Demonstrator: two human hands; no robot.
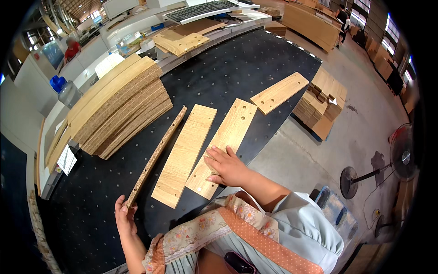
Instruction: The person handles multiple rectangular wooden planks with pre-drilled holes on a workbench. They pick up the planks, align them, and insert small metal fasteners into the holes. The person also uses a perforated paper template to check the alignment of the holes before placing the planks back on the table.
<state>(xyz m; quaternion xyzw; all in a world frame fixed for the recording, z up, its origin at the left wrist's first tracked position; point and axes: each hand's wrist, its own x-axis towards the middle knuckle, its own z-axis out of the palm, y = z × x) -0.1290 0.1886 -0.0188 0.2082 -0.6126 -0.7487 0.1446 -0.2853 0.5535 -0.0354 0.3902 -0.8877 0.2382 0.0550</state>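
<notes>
Left hand (125, 215) pinches one end of a tipped-up board (155, 155); right hand (226, 166) rests, fingers spread, on a flat board (235, 128) by the bench's (91, 210) near edge. Both look stiff, fairly light; hold long sides.

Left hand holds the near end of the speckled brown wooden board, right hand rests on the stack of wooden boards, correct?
The right hand isn't there: the head view shows it on a flat, pale rectangular wooden board with drilled holes.

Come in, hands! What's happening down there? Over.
Left hand holding on-edge board. Right hand pressed on flat board. Another board between them.
</notes>
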